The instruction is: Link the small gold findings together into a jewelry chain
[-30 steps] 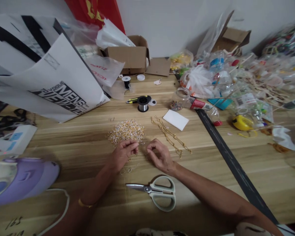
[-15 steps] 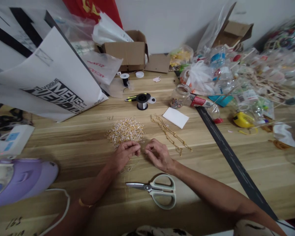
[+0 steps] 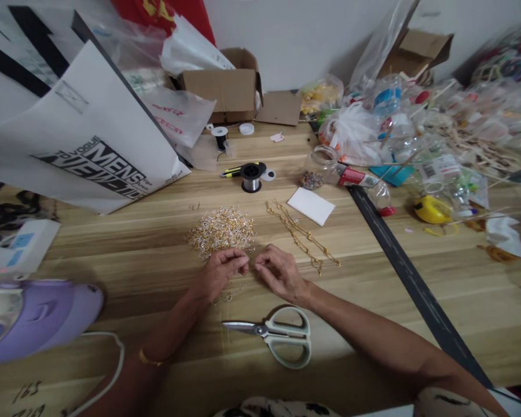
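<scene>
My left hand point(image 3: 219, 272) and my right hand point(image 3: 280, 271) rest on the wooden table point(image 3: 156, 260), fingertips pinched and almost meeting. Both pinch something small that I cannot make out. A short thin chain point(image 3: 228, 297) hangs down by the left hand's fingers. Just beyond my fingers lies a pile of small gold and silver beads point(image 3: 222, 230). Gold chains point(image 3: 301, 237) lie to the right of the pile. Scissors with pale handles point(image 3: 278, 337) lie near the table's front edge, below my hands.
A wire spool point(image 3: 251, 176), a white card point(image 3: 311, 205) and a glass jar point(image 3: 319, 168) sit further back. A large paper bag point(image 3: 82, 139) lies at the left, a purple appliance point(image 3: 30, 315) at the front left. Plastic clutter point(image 3: 438, 139) fills the right. A dark strip point(image 3: 408, 272) crosses the table.
My fingertips have come closer together, the right hand shifting slightly left. The camera view has tilted a little; nothing else on the table moved.
</scene>
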Available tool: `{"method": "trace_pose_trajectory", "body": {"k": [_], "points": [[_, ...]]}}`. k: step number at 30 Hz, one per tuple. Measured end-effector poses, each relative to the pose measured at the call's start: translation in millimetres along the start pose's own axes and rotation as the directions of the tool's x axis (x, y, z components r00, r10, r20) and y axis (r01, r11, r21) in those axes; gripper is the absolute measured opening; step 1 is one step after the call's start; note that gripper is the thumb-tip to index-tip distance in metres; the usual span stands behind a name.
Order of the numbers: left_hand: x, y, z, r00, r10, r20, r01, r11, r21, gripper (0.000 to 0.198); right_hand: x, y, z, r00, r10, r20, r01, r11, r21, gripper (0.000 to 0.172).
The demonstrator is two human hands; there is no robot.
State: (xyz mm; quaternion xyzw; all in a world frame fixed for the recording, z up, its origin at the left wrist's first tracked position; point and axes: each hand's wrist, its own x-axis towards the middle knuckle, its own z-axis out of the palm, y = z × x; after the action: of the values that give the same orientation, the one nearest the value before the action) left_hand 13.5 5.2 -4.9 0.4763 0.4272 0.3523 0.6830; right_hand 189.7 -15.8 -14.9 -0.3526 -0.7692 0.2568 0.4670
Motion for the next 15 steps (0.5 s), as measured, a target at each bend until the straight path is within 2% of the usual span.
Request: {"method": "trace_pose_trajectory", "body": {"k": [15], "points": [[-0.9, 2.9, 0.5, 1.000, -0.001, 0.002, 0.001, 0.998, 0.064, 0.023, -0.9, 1.9, 1.1, 1.000, 0.024, 0.018, -0.024, 1.000, -0.010, 0.008]]}}
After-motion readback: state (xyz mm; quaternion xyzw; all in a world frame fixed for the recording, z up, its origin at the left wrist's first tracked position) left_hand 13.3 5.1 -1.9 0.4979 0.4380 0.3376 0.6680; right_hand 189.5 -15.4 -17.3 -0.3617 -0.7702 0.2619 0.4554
